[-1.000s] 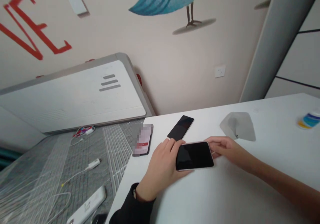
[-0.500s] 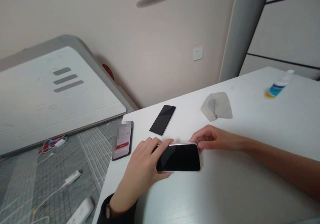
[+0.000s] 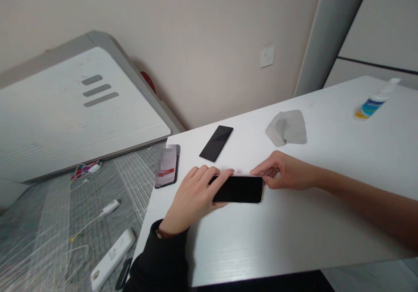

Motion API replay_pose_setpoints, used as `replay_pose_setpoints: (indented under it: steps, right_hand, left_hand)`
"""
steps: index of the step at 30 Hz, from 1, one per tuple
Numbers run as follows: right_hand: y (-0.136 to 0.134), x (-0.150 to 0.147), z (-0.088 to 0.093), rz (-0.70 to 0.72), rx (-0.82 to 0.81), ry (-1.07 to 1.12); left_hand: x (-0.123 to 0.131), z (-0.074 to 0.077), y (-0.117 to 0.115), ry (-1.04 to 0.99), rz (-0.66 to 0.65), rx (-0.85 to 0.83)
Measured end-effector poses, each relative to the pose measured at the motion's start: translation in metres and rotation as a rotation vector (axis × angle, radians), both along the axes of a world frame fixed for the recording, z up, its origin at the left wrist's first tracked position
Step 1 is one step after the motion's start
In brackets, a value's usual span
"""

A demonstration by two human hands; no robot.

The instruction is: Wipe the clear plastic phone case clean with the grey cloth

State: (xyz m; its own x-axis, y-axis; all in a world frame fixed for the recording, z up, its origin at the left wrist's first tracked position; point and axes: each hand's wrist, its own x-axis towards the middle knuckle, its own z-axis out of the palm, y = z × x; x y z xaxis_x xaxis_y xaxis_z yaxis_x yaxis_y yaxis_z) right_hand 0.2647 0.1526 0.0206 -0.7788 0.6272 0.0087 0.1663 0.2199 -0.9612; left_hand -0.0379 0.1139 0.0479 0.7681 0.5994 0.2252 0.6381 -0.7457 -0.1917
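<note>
A smartphone [image 3: 240,189] with a dark screen lies sideways in my left hand [image 3: 197,189], whose thumb and fingers wrap round its left end. My right hand [image 3: 282,170] pinches at the phone's upper right corner; its fingertips are partly hidden behind the edge. The phone's rim looks pale, with a clear-looking bit at the lower right corner. Just beyond my left hand lies a second dark flat phone-shaped piece [image 3: 216,143] on the white table [image 3: 248,248]. A lit phone [image 3: 168,170] with a partly blurred screen rests at the table's left edge.
A grey cloth [image 3: 289,129] lies at the back of the table, and a spray bottle [image 3: 374,102] stands at the far right. Left of the table, a bed holds a white power bank [image 3: 112,259] and a charging cable [image 3: 88,229]. A wall [image 3: 212,57] rises behind.
The view has tilted down, so more of the table's front edge and the bed shows. My left hand still holds the phone; my right hand's fingers have closed in at its corner.
</note>
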Motion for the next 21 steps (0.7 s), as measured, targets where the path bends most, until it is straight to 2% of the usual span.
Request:
replay_pose_setpoints:
  steps: [4, 8, 15, 21]
  right_hand:
    - [0.0, -0.002, -0.001, -0.015, -0.05, 0.016]
    - [0.005, -0.001, -0.011, -0.047, -0.125, 0.06]
    - [0.009, -0.005, -0.026, -0.087, -0.26, 0.201]
    - [0.015, -0.017, -0.046, -0.167, -0.263, 0.245]
  left_hand:
    - [-0.002, -0.001, 0.002, -0.014, -0.02, -0.021]
    - [-0.007, -0.003, 0.003, -0.048, -0.005, -0.022]
    - [-0.005, -0.008, 0.005, -0.214, 0.212, 0.114]
    - [0.006, -0.019, 0.002, -0.24, 0.274, 0.163]
